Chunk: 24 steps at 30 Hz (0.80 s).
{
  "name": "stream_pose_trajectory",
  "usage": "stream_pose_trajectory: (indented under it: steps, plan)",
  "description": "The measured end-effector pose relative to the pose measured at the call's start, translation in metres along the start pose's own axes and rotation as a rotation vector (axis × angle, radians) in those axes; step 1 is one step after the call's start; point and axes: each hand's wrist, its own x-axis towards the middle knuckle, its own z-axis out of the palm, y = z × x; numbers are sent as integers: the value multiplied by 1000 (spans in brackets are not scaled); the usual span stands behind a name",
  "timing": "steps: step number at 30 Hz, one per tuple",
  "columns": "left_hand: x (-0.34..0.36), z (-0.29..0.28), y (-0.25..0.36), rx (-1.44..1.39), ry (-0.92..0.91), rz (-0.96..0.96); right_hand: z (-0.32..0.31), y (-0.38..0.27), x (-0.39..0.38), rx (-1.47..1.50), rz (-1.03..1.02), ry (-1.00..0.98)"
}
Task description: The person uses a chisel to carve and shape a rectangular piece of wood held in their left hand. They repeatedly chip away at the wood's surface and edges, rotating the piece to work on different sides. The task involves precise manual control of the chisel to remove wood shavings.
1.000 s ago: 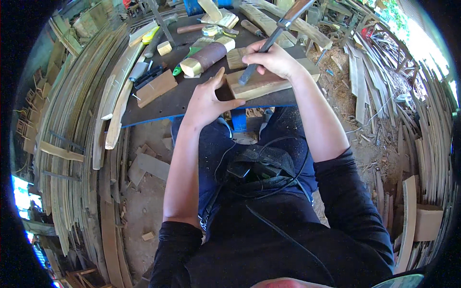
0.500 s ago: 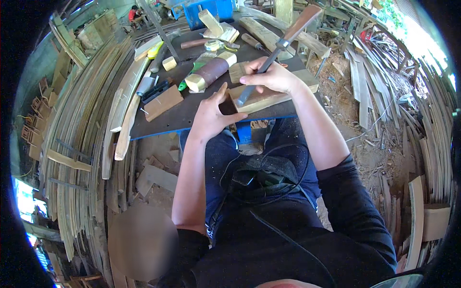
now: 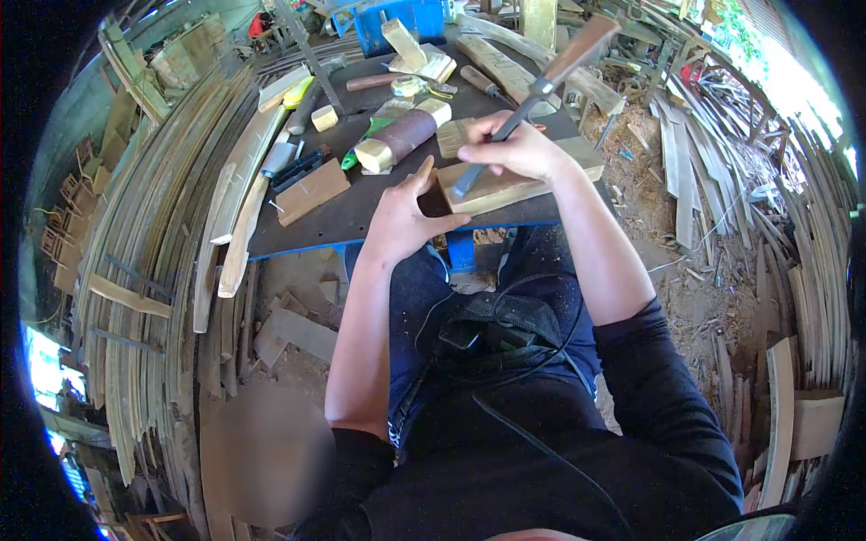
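A long chisel with a brown wooden handle [image 3: 577,56] slants up to the right, gripped low on its steel blade by my right hand [image 3: 521,151]. Its tip touches or hovers just over the top face of a pale wooden block [image 3: 514,187], close to the block's left end; I cannot tell which. My left hand [image 3: 401,209] braces that end, thumb along the near side and fingers by the far corner. Beyond the block lies a smaller wood piece [image 3: 455,137], partly behind my right hand.
On the dark, blue-edged table [image 3: 365,209] lie a sandpaper-wrapped block [image 3: 406,140], a tape measure [image 3: 408,87], a brown wood piece [image 3: 313,192] and a mallet-like wooden tool [image 3: 404,43]. A blue bin [image 3: 397,27] stands behind. Stacked planks [image 3: 171,225] flank the left side.
The whole view has shifted slightly. The chisel's handle end sits a little farther right, while both hands keep nearly the same places on the block and blade.
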Motion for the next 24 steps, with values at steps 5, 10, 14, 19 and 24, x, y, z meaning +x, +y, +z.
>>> stream_pose_trajectory:
  steps: [5,10,14,19,24]
  plan:
    - [1,2,-2,-37,29,23,-3,7,0,49,10,106]
    - [0,2,-3,-57,23,25,-2,4,-1,31,4,54]
    - [1,-1,6,-8,22,3,-8,6,-1,45,-51,142]
    - [1,1,3,-16,24,27,-10,24,4,65,-106,105]
    - [0,0,3,-24,24,6,-8,2,-3,35,67,11]
